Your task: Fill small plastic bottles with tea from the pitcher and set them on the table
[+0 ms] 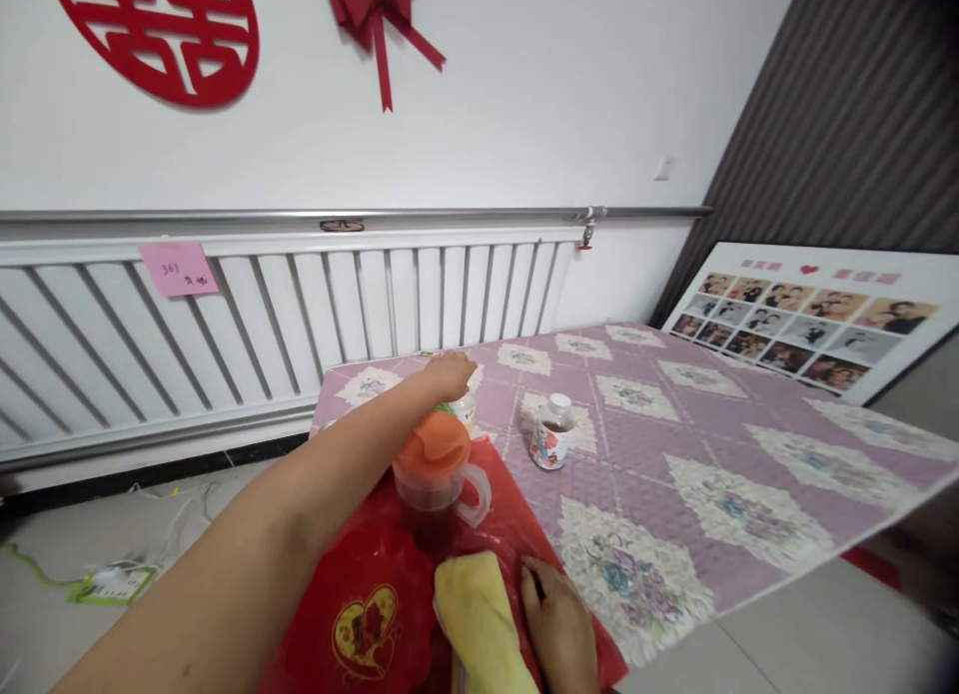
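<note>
Left hand (pixel 448 374): fingers closed over a bottle (pixel 463 408) behind the orange-lidded jug (pixel 435 474), near the bench's (pixel 674 424) far left corner. Right hand (pixel 558 629): fingers flat on a red bag (pixel 516 529), beside a yellow cloth (pixel 483 619). Small jar (pixel 552 442) stands apart.

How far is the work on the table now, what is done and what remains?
Looks done: a small jar stands apart on the purple cloth, its cap on. In hand: the left hand reaches over the orange-lidded pitcher and covers the top of a bottle behind it; the right hand rests by a yellow cloth on the red bag. Left: the pitcher, holding dark liquid, appears untouched.
</note>
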Demonstrator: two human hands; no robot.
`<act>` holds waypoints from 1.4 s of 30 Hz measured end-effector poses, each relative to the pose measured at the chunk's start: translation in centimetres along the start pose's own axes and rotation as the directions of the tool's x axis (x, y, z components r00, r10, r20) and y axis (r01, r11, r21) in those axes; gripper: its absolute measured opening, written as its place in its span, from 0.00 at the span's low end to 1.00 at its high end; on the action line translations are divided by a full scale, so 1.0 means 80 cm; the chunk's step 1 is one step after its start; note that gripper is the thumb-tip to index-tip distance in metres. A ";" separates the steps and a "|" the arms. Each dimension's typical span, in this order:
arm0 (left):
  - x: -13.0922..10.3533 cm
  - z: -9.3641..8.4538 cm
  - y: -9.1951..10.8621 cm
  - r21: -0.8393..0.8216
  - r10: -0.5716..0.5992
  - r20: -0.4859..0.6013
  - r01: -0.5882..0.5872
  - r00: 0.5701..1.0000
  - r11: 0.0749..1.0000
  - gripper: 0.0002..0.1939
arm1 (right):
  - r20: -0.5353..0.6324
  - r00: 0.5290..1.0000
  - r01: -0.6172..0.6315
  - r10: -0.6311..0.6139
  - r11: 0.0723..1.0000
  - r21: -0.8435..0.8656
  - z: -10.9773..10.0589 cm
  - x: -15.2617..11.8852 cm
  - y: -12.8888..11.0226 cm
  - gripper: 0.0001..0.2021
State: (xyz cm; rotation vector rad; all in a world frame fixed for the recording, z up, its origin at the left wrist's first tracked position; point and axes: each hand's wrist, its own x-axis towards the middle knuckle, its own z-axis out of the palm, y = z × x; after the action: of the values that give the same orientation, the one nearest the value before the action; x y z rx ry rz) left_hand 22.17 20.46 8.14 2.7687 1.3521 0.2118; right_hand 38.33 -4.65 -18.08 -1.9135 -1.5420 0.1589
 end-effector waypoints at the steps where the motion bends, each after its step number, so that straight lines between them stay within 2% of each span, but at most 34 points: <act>1: 0.009 0.004 0.003 0.058 -0.008 0.041 0.006 0.999 0.998 0.20 | -0.008 1.000 0.008 -0.008 1.000 0.000 0.000 -0.001 0.000 0.19; 7: 0.037 0.026 0.008 0.258 -0.066 0.242 0.001 0.968 0.966 0.19 | -0.014 1.000 0.019 -0.019 1.000 0.010 0.000 -0.002 0.002 0.17; 11: 0.046 0.036 0.006 0.285 -0.076 0.290 -0.010 0.954 0.958 0.19 | -0.003 1.000 0.013 -0.013 1.000 -0.006 -0.003 -0.002 0.000 0.17; 19: 0.046 0.044 0.011 0.287 -0.027 0.243 -0.045 0.970 0.957 0.19 | 0.039 0.999 -0.013 0.014 1.000 -0.028 -0.013 0.001 -0.010 0.17; 22: 0.035 0.028 0.019 0.249 0.013 0.171 -0.056 0.985 0.967 0.18 | 0.049 0.999 -0.018 0.020 0.999 -0.036 -0.012 0.001 -0.010 0.17; 25: 0.018 -0.006 0.025 0.190 0.064 0.052 -0.073 0.997 0.979 0.21 | 0.043 0.999 -0.006 0.008 0.999 -0.034 -0.010 0.000 -0.009 0.17; 28: -0.015 -0.050 0.025 0.132 0.090 -0.097 -0.077 0.991 0.988 0.24 | 0.039 0.999 -0.004 0.005 1.000 -0.025 -0.009 0.000 -0.009 0.18; 30: -0.049 -0.079 0.021 0.083 0.103 -0.211 -0.087 0.972 0.993 0.24 | 0.041 0.999 -0.012 0.013 1.000 -0.026 -0.010 -0.001 -0.009 0.19; 32: -0.092 -0.102 0.016 -0.128 0.098 -0.428 -0.168 0.898 0.977 0.22 | 0.037 0.999 -0.015 0.016 0.999 -0.035 -0.011 -0.001 -0.010 0.20; 34: -0.141 -0.117 0.011 -0.295 0.014 -0.555 -0.212 0.832 0.932 0.20 | 0.023 1.000 -0.012 0.013 0.998 -0.061 -0.012 -0.003 -0.010 0.20; 37: -0.214 -0.124 0.001 -0.506 -0.135 -0.623 -0.266 0.770 0.820 0.20 | -0.011 1.000 -0.024 0.023 0.990 -0.140 -0.013 -0.008 -0.007 0.20; 39: -0.258 -0.120 -0.007 -0.601 -0.199 -0.602 -0.275 0.773 0.750 0.22 | -0.049 0.997 -0.064 0.055 0.976 -0.209 -0.015 -0.012 -0.003 0.19; 42: -0.315 -0.103 -0.020 -0.702 -0.308 -0.533 -0.209 0.788 0.681 0.21 | -0.102 0.989 -0.126 0.103 0.957 -0.262 -0.019 -0.017 0.003 0.19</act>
State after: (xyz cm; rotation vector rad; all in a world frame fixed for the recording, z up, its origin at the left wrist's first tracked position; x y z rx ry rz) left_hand 4.42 1.50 13.57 1.9790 1.0470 1.4310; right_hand 38.84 -6.56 -17.43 -2.1912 -1.4537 -0.0882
